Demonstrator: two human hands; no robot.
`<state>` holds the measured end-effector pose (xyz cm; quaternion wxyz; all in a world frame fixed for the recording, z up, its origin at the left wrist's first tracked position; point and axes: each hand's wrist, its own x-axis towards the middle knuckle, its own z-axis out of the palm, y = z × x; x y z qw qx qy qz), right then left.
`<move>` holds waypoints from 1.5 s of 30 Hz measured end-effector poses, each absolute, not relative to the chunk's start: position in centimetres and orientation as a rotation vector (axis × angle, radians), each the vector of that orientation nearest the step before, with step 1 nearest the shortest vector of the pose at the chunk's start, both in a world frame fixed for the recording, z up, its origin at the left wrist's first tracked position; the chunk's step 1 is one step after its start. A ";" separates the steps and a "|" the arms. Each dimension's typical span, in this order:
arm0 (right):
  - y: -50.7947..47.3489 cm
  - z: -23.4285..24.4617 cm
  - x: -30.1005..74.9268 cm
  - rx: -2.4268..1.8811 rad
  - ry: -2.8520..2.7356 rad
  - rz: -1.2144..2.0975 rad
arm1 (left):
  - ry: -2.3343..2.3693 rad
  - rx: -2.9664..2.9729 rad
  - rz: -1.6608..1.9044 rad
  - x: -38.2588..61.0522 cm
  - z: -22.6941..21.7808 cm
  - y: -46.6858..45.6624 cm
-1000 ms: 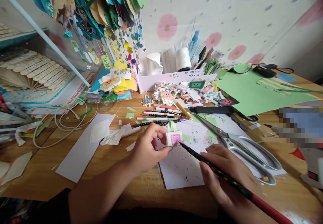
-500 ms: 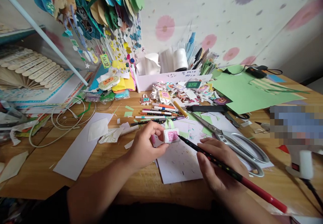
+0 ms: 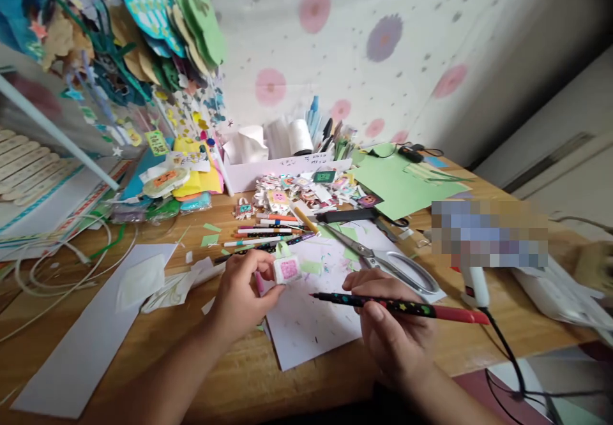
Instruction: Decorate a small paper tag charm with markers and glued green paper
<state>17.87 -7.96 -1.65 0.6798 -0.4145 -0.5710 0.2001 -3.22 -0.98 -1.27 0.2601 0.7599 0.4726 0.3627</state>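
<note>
Beyond both hands, a white box [image 3: 287,171] holds a white roll [image 3: 300,135]. The right hand [image 3: 395,339] is closed round a marker [image 3: 402,307], its tip apart from the little paper craft [image 3: 288,268] pinched in the left hand [image 3: 246,291]; the craft's middle seems filled with pink, its border white, and what remains is unclear.

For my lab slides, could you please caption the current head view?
Left hand holds a pink-patched craft; right hand holds a pen over paper, its tip apart from the craft.
</note>
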 end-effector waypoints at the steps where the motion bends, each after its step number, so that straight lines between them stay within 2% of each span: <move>1: -7.8 -1.5 18.3 -0.962 -1.269 0.389 | 1.302 2.086 0.981 -3.2 -1.2 -0.8; 7: -7.0 -0.6 21.1 -1.271 -1.610 0.048 | 1.340 2.091 1.102 -3.3 -0.3 -0.3; 13: -6.6 -2.1 21.9 -1.551 -2.056 -0.012 | 1.290 2.051 1.222 -3.7 0.2 -0.7; 18: -6.4 -2.6 22.0 -1.597 -2.087 -0.091 | 1.201 2.057 1.269 -3.5 0.0 -1.3; 22: -6.1 -0.5 21.0 -1.404 -1.897 0.122 | 1.126 2.046 1.291 -3.4 -0.1 -1.6; 28: -4.6 2.7 18.5 -1.150 -2.033 0.494 | 1.015 2.042 1.334 -3.5 -0.2 -1.9; 34: -3.3 2.4 17.8 -1.078 -1.998 0.689 | 0.972 1.884 1.342 -4.0 -0.3 -1.6; 45: -2.6 0.7 17.1 -1.064 -1.752 0.818 | 1.107 1.807 1.305 -4.3 -0.4 -0.6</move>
